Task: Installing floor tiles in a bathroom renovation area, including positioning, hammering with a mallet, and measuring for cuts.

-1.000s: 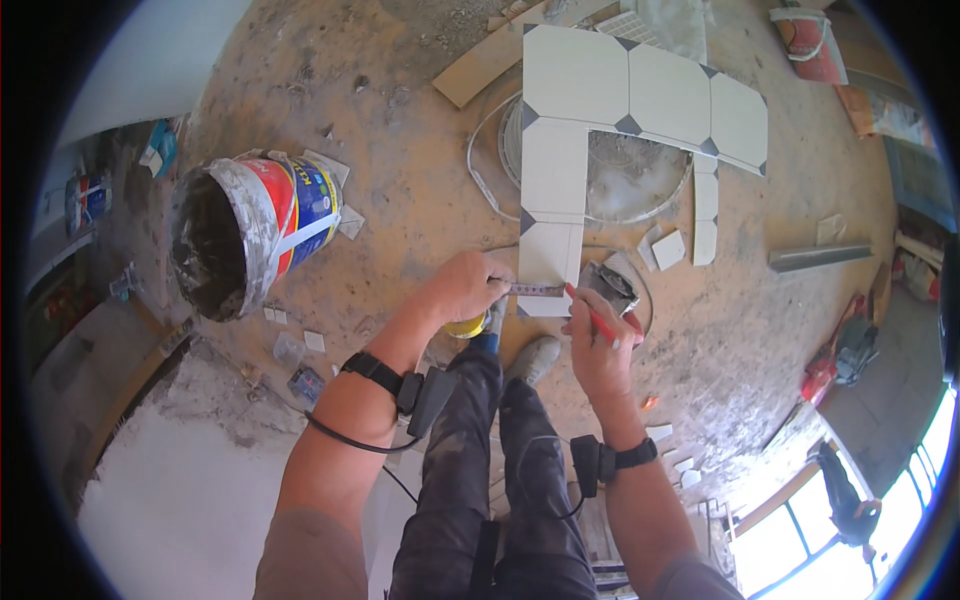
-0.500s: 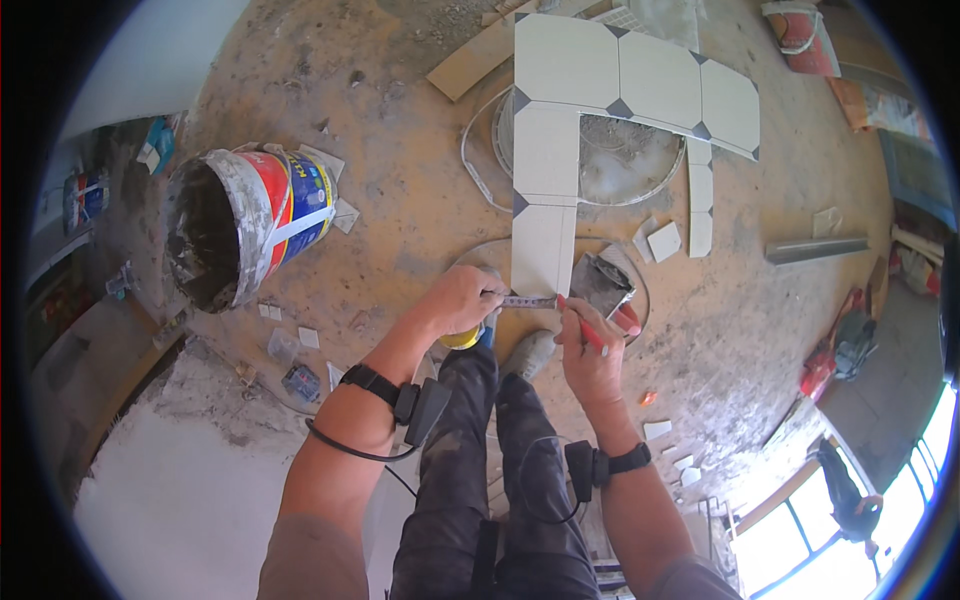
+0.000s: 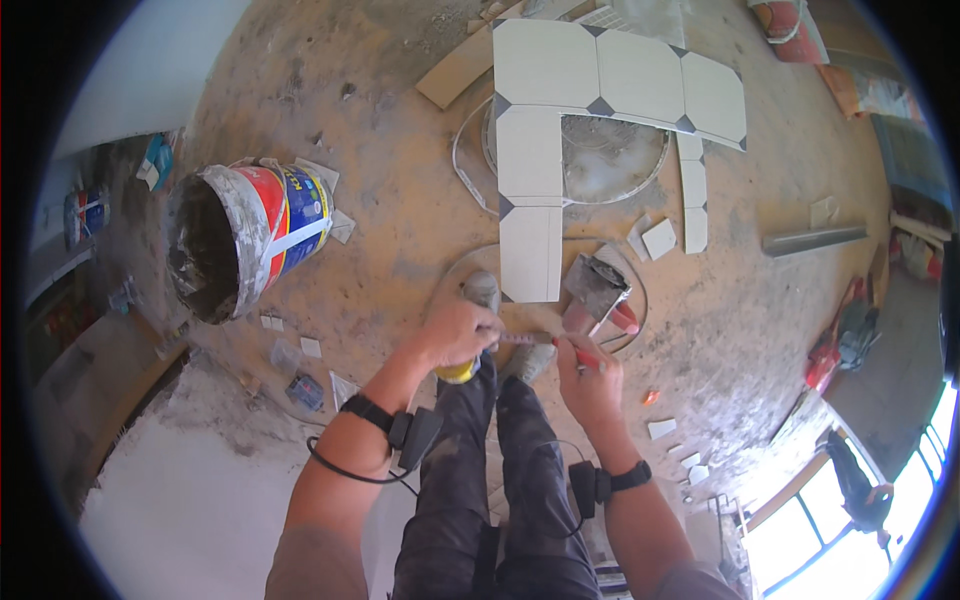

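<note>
My left hand [image 3: 455, 332] is closed around a tape measure with a yellow case [image 3: 459, 373]. Its short length of pulled-out blade [image 3: 523, 339] stretches across to my right hand [image 3: 590, 385]. That hand is closed on a red marking pencil [image 3: 592, 360], its fingertips at the blade's end. Just beyond the blade lies the near edge of a cream tile [image 3: 530, 255], which bears a thin line along its right side. More cream tiles [image 3: 545, 62] with dark corner pieces extend away from it on the floor. The blade is blurred and stands apart from the tile.
A large mortar-stained bucket [image 3: 285, 215] lies on its side at left. Right of the near tile sits a grey, dirty tool with a red handle [image 3: 598, 290]. A round disc [image 3: 610, 165] lies within the tiles. A metal bar [image 3: 815, 240] and tile scraps [image 3: 659, 238] are at right.
Both hands have drawn back toward me with the tape measure and pencil. The blade has left the near edge of the cream tile, where it lay before.
</note>
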A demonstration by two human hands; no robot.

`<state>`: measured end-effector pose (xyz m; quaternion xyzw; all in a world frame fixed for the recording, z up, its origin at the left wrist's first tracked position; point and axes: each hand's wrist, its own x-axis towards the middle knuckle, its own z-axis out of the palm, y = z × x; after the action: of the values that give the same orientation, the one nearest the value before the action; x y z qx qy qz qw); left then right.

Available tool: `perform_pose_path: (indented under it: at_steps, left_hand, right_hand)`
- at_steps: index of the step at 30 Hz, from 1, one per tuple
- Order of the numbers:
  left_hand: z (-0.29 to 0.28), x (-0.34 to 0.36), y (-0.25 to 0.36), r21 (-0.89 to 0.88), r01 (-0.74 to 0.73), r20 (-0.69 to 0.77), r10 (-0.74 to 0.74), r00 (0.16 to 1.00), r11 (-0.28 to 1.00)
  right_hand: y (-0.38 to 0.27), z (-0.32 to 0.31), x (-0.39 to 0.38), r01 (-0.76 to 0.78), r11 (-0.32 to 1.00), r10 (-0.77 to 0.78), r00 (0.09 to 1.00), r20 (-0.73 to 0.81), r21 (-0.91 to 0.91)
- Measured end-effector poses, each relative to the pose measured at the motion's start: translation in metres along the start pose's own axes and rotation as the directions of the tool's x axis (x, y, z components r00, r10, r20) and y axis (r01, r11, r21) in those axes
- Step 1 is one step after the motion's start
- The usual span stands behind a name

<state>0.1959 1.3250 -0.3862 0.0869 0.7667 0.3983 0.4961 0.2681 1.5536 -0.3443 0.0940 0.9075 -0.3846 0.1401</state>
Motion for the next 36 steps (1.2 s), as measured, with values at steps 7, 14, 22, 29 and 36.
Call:
perform_pose_path:
  at_steps: [7, 14, 22, 29, 36]
  left_hand:
    - [0.09, -0.018, 0.028, -0.752, 0.185, 0.161, -0.096, 0.982, 0.633]
    - [0.165, 0.016, 0.071, -0.78, 0.094, -0.041, -0.2, 0.979, 0.619]
    - [0.143, 0.014, 0.073, -0.752, -0.028, -0.314, -0.32, 0.894, 0.659]
    - [0.068, 0.032, 0.005, -0.827, -0.09, -0.484, -0.62, 0.618, 0.555]
    - [0.029, 0.066, -0.006, -0.773, -0.296, -0.503, -0.257, 0.825, 0.562]
  right_hand:
    - [0.028, -0.033, -0.032, -0.47, 0.839, 0.449, 0.883, 0.14, 0.274]
    - [0.033, -0.038, -0.064, -0.761, 0.289, 0.555, 0.627, 0.546, 0.581]
    - [0.139, -0.056, -0.079, -0.741, 0.342, 0.67, 0.623, 0.403, 0.578]
    - [0.266, 0.018, -0.114, -0.848, 0.145, 0.882, 0.344, 0.322, 0.51]
    - [0.436, 0.104, -0.159, -0.947, 0.286, 0.953, 0.297, 0.055, 0.148]
